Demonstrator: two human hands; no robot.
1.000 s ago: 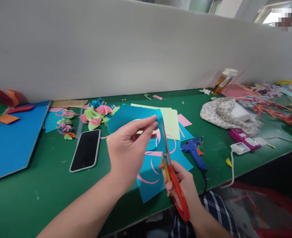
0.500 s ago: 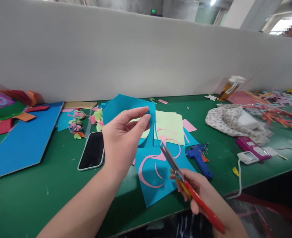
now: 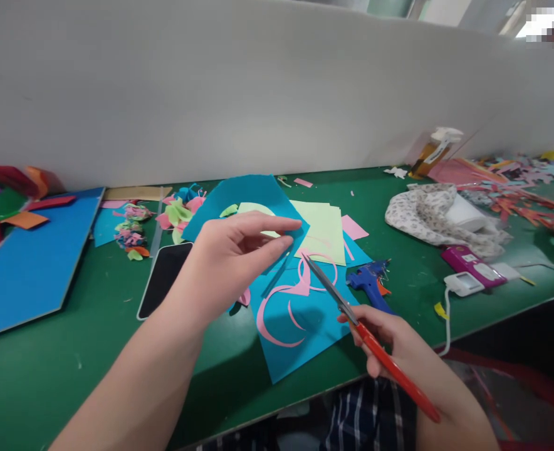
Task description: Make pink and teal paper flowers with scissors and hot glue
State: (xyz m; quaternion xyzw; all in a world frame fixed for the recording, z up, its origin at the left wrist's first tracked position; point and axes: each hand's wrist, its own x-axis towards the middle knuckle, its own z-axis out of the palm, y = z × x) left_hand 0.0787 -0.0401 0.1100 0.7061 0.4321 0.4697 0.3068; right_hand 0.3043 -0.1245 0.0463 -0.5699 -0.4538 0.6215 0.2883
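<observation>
My left hand (image 3: 239, 257) pinches a blue paper sheet (image 3: 246, 188) between thumb and fingers, above the table. In my right hand (image 3: 390, 338) are red-handled scissors (image 3: 375, 347); their blades look closed and point up and left, with the tips close to the held sheet's lower right. Beneath both hands lies another blue sheet (image 3: 277, 363) bearing curved pink paper offcuts (image 3: 270, 332). Pale green sheets (image 3: 324, 225) rest just behind, partly covered by the left hand and the raised sheet.
A blue glue gun (image 3: 371, 282) lies right of the sheets. Farther right are a purple box (image 3: 474, 266), a white cable (image 3: 449, 326), a patterned cloth (image 3: 418, 219) and a bottle (image 3: 434, 153). At left sit a phone (image 3: 164, 275), paper flowers (image 3: 178, 216) and a blue board (image 3: 37, 275).
The left hand has turned the held blue sheet, so its corner now points right. The scissors have drawn slightly right and away from the sheet's edge. The camera view has shifted a little.
</observation>
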